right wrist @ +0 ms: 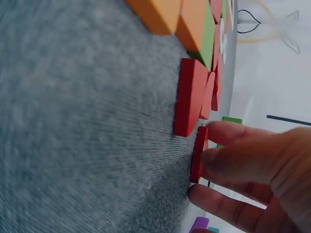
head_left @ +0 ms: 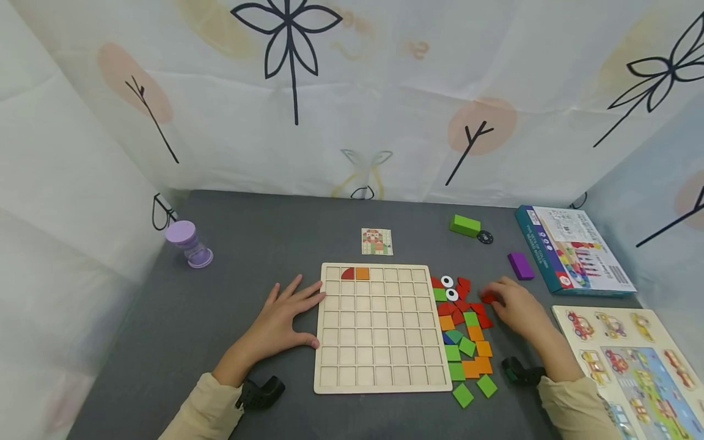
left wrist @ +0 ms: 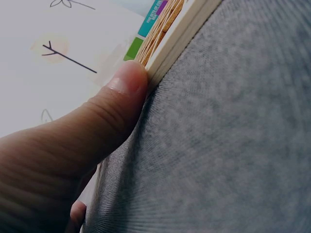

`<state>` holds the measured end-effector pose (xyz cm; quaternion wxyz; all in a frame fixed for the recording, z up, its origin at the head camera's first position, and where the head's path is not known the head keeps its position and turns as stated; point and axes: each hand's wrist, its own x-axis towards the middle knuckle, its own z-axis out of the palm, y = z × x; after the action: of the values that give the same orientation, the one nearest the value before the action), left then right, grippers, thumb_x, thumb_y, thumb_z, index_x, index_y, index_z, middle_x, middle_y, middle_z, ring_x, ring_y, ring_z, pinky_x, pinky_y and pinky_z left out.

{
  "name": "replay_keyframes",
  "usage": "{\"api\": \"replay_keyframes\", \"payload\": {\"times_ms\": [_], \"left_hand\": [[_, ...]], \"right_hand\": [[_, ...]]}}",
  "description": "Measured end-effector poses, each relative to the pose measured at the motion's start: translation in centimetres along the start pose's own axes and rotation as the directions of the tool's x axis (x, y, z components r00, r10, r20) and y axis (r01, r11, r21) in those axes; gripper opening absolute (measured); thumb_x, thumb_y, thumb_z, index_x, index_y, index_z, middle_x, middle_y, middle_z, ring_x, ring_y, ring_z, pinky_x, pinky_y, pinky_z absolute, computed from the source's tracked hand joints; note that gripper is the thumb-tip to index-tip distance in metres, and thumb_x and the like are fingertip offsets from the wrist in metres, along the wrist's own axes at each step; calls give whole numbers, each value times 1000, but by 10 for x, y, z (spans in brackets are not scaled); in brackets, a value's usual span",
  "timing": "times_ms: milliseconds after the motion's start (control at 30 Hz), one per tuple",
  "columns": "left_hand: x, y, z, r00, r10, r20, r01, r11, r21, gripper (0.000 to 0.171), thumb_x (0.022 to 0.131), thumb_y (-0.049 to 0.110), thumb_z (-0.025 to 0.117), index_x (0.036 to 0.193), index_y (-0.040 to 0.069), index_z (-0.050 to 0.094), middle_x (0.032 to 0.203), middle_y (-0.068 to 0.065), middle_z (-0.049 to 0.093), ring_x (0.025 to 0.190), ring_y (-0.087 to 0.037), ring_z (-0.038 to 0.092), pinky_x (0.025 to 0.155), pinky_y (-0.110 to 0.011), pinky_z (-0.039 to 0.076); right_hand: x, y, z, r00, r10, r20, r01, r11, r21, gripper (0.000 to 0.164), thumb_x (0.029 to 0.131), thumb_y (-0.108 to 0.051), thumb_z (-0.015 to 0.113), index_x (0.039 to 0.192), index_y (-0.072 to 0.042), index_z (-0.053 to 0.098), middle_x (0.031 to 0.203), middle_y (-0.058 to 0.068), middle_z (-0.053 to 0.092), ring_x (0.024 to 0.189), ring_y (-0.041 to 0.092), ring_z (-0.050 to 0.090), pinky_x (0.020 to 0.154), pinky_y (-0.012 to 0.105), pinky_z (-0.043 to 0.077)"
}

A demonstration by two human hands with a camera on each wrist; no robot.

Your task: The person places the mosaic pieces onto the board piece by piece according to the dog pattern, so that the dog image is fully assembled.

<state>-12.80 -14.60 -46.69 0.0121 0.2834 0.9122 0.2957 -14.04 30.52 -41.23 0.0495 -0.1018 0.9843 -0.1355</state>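
A wooden grid board (head_left: 379,318) lies flat, with a red quarter-round piece (head_left: 348,274) and an orange square piece (head_left: 362,274) in its top row. My left hand (head_left: 277,321) is spread at the board's left edge; the thumb (left wrist: 121,90) presses against its side in the left wrist view. To the right of the loose pieces, my right hand (head_left: 514,302) pinches a red piece (right wrist: 198,155) between thumb and fingers, low at the table. Loose red, green and orange pieces (head_left: 476,348) lie along the board's right side, with two white rings (head_left: 451,294) among them.
A small pattern card (head_left: 376,242) lies behind the board. At the right are a green block (head_left: 465,225), a black disc (head_left: 485,237), a purple block (head_left: 520,266), a boxed game (head_left: 583,247) and a picture board (head_left: 632,366). A purple sand timer (head_left: 189,243) stands at the left.
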Motion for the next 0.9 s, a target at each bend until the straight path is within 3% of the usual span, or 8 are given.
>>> {"api": "replay_keyframes", "payload": {"times_ms": [100,300,433,633,767,900], "left_hand": [[0,-1,0,1000,1,-1,-1,1000,1,92,55,59,70,135,22,41,143,4,30,135,-31,12,101,-60,1],[0,-2,1,1000,4,-3,-4,1000,3,93,56,61,68,135,22,40,144,4,30,135,-31,12,101,-60,1],[0,-2,1,1000,4,-3,-4,1000,3,92,56,61,68,135,23,40,144,4,30,135,-30,12,101,-60,1],[-1,-2,1,1000,4,-4,-4,1000,8,92,56,61,67,135,23,40,143,4,30,135,-31,12,101,-60,2],[-1,-1,1,1000,5,-3,-5,1000,5,91,57,59,69,135,22,41,143,4,30,135,-31,12,101,-60,2],[-1,-2,1,1000,3,-4,-3,1000,12,92,56,61,68,135,22,40,143,4,30,135,-30,13,101,-59,2]], "right_hand": [[0,-1,0,999,39,-24,-40,999,-7,18,80,-11,63,98,-5,62,91,11,55,79,25,52,71,47,47],[2,-4,1,980,194,-39,-196,979,-55,33,81,-32,63,98,-4,59,78,8,57,65,20,49,55,37,44],[5,-7,1,976,216,9,-215,975,-55,28,81,-26,64,96,-4,58,76,7,56,64,19,48,54,35,43],[7,-10,2,986,167,26,-166,986,-32,26,78,-12,65,103,-5,59,89,13,54,74,24,50,64,44,47],[6,-11,3,980,199,21,-198,980,-19,35,79,-18,66,109,-2,56,91,15,56,76,25,51,66,46,47],[6,-12,3,972,233,19,-233,972,-23,35,79,-23,66,103,0,57,85,13,56,73,23,51,62,41,47]]}}
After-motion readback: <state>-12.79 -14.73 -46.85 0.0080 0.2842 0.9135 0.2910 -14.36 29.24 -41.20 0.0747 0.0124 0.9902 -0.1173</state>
